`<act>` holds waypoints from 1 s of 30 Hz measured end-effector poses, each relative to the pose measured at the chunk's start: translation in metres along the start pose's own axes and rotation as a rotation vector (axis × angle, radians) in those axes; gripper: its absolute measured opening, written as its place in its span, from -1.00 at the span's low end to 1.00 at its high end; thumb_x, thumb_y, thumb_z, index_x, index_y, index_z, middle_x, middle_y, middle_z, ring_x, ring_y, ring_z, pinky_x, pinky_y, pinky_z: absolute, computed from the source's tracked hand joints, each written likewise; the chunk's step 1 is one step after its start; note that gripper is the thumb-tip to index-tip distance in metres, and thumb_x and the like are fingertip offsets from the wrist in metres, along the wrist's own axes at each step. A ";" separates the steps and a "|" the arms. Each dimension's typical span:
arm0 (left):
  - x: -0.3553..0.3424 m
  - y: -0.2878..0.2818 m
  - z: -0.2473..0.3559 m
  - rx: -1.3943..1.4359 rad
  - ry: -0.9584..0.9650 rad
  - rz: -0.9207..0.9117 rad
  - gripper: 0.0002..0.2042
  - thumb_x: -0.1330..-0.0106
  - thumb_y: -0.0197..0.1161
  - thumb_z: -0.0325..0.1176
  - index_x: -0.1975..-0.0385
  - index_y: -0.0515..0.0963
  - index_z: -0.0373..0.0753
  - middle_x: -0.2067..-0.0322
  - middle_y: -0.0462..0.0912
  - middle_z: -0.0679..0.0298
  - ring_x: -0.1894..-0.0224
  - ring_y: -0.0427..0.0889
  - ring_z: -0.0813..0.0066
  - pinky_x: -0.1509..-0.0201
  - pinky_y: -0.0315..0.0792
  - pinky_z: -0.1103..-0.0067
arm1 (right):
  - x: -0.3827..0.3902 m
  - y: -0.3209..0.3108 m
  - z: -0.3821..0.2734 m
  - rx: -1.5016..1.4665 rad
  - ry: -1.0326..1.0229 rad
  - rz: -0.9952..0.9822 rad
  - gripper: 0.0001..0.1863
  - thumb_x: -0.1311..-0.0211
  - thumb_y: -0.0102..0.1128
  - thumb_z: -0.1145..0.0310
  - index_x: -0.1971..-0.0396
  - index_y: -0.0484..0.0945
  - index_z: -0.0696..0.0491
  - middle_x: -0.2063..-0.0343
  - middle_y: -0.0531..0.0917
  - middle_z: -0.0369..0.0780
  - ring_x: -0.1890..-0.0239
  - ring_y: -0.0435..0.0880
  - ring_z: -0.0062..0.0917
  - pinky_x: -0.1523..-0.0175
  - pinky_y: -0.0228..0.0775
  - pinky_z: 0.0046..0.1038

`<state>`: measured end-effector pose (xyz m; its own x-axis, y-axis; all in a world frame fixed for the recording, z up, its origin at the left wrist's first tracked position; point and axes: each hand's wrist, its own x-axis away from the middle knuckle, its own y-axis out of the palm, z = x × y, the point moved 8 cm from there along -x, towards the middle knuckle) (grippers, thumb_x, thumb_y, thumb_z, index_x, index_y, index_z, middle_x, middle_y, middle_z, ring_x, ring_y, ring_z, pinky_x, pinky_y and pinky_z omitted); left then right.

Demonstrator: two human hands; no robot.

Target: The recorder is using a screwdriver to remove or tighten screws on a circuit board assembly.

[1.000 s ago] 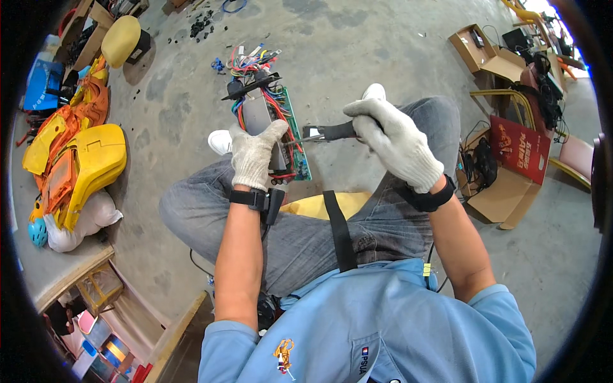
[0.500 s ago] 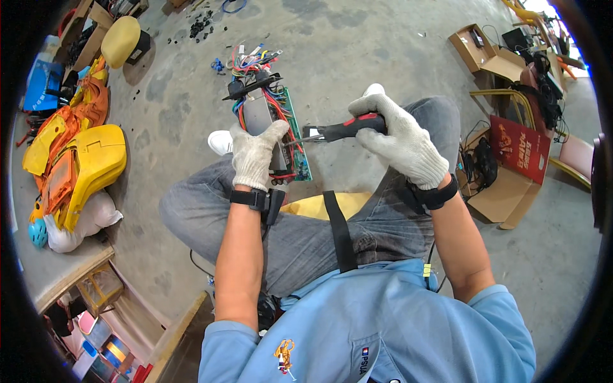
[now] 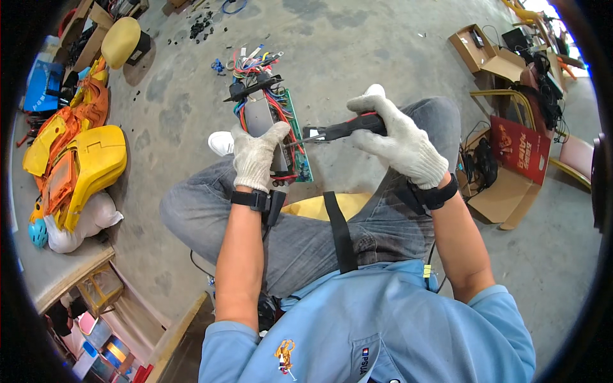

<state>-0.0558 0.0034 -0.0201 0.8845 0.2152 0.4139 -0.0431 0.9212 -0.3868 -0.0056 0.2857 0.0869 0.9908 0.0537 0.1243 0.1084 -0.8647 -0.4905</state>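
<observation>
My gloved left hand (image 3: 254,153) is wrapped round the near end of a grey block-shaped electronic unit (image 3: 258,115), thumb on top. A green circuit board (image 3: 301,163) runs along the unit's right side, and bundles of coloured wires (image 3: 255,62) spread from its far end past a black plate (image 3: 254,88). In my gloved right hand (image 3: 402,140) is a screwdriver (image 3: 348,127) with a black and red handle, held nearly level. Its shaft points left, the tip reaching the unit near the red wires beside my left hand; the exact contact spot is too small to tell.
Loose black bits (image 3: 201,27) and a small blue piece (image 3: 218,66) lie on the concrete floor. Yellow and orange plastic shells (image 3: 96,156) are piled at left. Cardboard boxes (image 3: 504,198), a red box (image 3: 518,150) and chairs stand at right. A yellow seat (image 3: 306,207) shows between my legs.
The screwdriver handle has turned, showing less red, and my right fingers have shifted slightly on it. My left hand and the unit stay nearly in place.
</observation>
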 end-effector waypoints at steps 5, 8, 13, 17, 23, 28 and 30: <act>-0.004 0.000 -0.007 -0.004 0.038 0.008 -0.16 -0.06 0.75 -0.04 -0.23 0.44 -0.40 0.09 0.72 0.10 0.20 0.76 0.33 0.17 0.72 0.42 | -0.003 0.006 0.018 -0.095 0.348 -0.120 -0.58 -0.46 0.27 0.26 -0.24 0.61 0.05 0.01 0.78 -0.10 -0.07 0.76 -0.40 -0.22 0.56 -0.40; -0.002 0.003 -0.004 0.045 0.022 -0.011 -0.17 -0.06 0.75 -0.04 -0.21 0.44 -0.40 0.10 0.71 0.11 0.22 0.75 0.34 0.20 0.72 0.42 | -0.003 0.001 0.014 -0.064 0.143 -0.067 -0.59 -0.50 0.26 0.20 -0.21 0.63 0.07 0.04 0.79 -0.11 -0.05 0.77 -0.40 -0.20 0.56 -0.42; 0.002 0.002 0.000 0.055 0.015 -0.018 -0.18 -0.08 0.75 -0.05 -0.20 0.44 -0.39 0.10 0.71 0.10 0.22 0.75 0.35 0.20 0.72 0.42 | -0.002 -0.004 0.000 0.044 0.119 0.045 -0.64 -0.53 0.24 0.20 -0.16 0.67 0.08 0.08 0.80 -0.12 -0.01 0.78 -0.38 -0.18 0.56 -0.40; 0.005 0.003 0.006 0.059 -0.007 -0.024 -0.14 -0.06 0.76 -0.14 -0.26 0.40 -0.42 0.03 0.70 0.06 0.12 0.74 0.31 0.06 0.70 0.40 | -0.006 0.003 0.022 -0.130 0.332 -0.053 -0.61 -0.45 0.27 0.31 -0.21 0.64 0.06 -0.01 0.77 -0.10 -0.10 0.76 -0.36 -0.26 0.54 -0.37; -0.002 0.001 -0.005 0.036 -0.005 -0.003 -0.13 -0.06 0.77 -0.08 -0.26 0.42 -0.41 0.05 0.70 0.09 0.15 0.75 0.32 0.11 0.71 0.39 | -0.005 0.000 0.012 -0.006 0.075 -0.059 -0.57 -0.48 0.31 0.23 -0.26 0.60 0.05 -0.05 0.75 -0.09 -0.12 0.75 -0.33 -0.28 0.55 -0.34; 0.001 0.002 -0.002 0.042 0.001 -0.015 -0.11 -0.05 0.77 -0.06 -0.27 0.41 -0.42 0.04 0.71 0.07 0.12 0.76 0.30 0.09 0.71 0.38 | -0.007 -0.001 0.001 0.049 0.157 -0.024 -0.54 -0.48 0.33 0.17 -0.26 0.58 0.06 -0.10 0.72 -0.08 -0.14 0.76 -0.32 -0.27 0.56 -0.35; 0.005 -0.001 0.003 0.003 0.013 -0.002 -0.10 -0.05 0.76 -0.03 -0.28 0.41 -0.42 0.03 0.71 0.05 0.12 0.76 0.26 0.08 0.71 0.37 | -0.001 0.003 0.012 -0.062 0.555 -0.137 -0.50 -0.47 0.35 0.11 -0.24 0.58 0.08 -0.10 0.72 -0.08 -0.16 0.75 -0.28 -0.29 0.55 -0.34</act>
<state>-0.0528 0.0040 -0.0155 0.8906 0.2096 0.4037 -0.0430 0.9223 -0.3840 -0.0051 0.2885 0.0750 0.7750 -0.0882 0.6258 0.2115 -0.8969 -0.3884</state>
